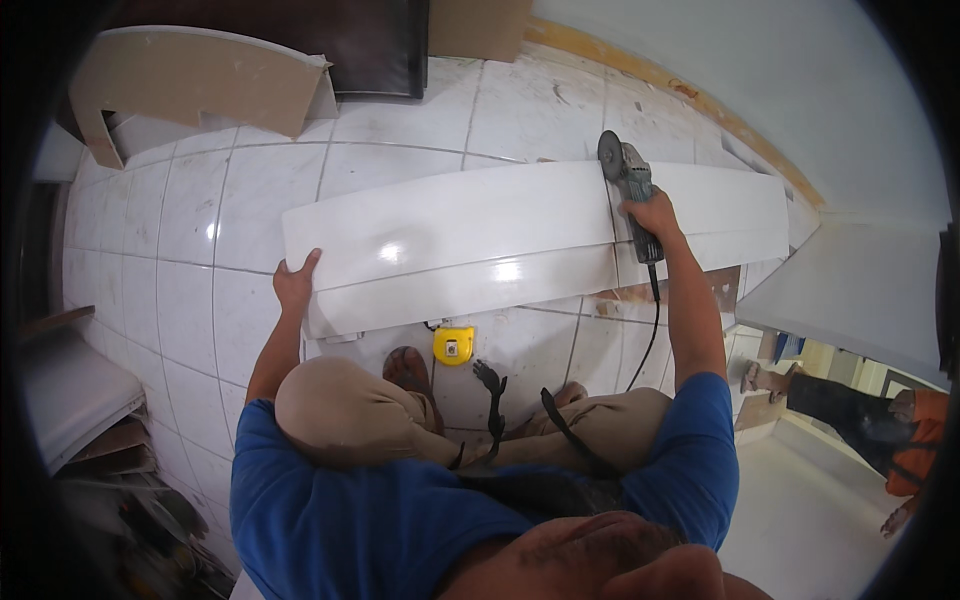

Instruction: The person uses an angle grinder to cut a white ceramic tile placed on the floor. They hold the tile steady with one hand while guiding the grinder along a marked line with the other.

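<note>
Cutting stage: dark crosswise line [608,212] crossed glossy white panel [470,215] from far edge to near edge; prob. most of that cut done, tho can't tell if it went full depth or if 2 pcs just butted together.
Left to do: short R section lay right against long L section, so parting them likely remained, if they were joined.
Panel spot: low over tiled floor [400,160], just ahead of person's bent knees [345,410].
R hand [655,215]: fingers clamped round body of angle grinder [637,188]; its disc [609,155] sat by panel's far edge, near top of line; spinning or not, can't tell.
L hand [293,285]: thumb on panel's L end, other fingers partly hidden at edge; gripping or just steadying, can't tell.
Panel finish: smooth, hard-looking, bright reflections; long narrow shape w/ thin lengthwise line [440,271].
Grinder build: dark grey body, thin round disc, flexible blk cord [655,318] trailing nearside.
Tape measure [454,346]: yellow, boxy, rounded corners, on floor betw. panel & person.
Floor: white glazed tiles, grey grout, dusty smudges.
Tan board [205,85]: flat, matte, notched edge, far L.
</note>
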Tool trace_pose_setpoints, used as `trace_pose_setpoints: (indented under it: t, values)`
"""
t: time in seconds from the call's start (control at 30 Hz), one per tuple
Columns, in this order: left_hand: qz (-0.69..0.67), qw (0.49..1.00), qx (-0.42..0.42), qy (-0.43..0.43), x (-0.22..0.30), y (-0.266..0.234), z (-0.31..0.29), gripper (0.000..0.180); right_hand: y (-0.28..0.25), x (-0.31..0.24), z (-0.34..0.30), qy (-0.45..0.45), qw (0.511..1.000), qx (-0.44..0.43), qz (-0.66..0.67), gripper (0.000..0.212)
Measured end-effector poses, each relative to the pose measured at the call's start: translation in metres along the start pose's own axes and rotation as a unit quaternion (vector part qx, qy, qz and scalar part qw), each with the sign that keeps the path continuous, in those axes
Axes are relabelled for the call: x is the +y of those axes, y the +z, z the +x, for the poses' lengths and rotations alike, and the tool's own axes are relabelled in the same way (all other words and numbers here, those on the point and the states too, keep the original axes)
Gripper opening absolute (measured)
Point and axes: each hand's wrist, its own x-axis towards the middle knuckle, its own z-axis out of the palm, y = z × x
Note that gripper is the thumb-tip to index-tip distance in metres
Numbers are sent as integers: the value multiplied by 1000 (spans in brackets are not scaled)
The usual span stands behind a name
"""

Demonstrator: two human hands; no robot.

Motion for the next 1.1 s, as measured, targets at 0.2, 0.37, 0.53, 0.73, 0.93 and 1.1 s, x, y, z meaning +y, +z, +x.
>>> trace_pose_setpoints:
  t: [0.2,0.37,0.53,0.73,0.93,1.1]
  values:
    - [14,1000,10,16,0,0,0,68,0,-2,3,26,1000,-15,-8,68]
    - [23,1000,7,10,2,-3,-1,67,0,-8,1,29,999,-17,7,68]
    - [-8,1000,2,4,-1,-1,1,66,0,-7,0,28,999,-12,13,71]
    - [15,999,-11,28,4,-5,-4,75,-2,-12,-6,37,999,-9,1,70]
    - [12,1000,2,13,6,-4,-3,64,-2,-3,-5,39,999,-24,15,69]
    - [-20,1000,1,14,-2,-3,0,64,0,-3,-7,39,999,-11,-7,69]
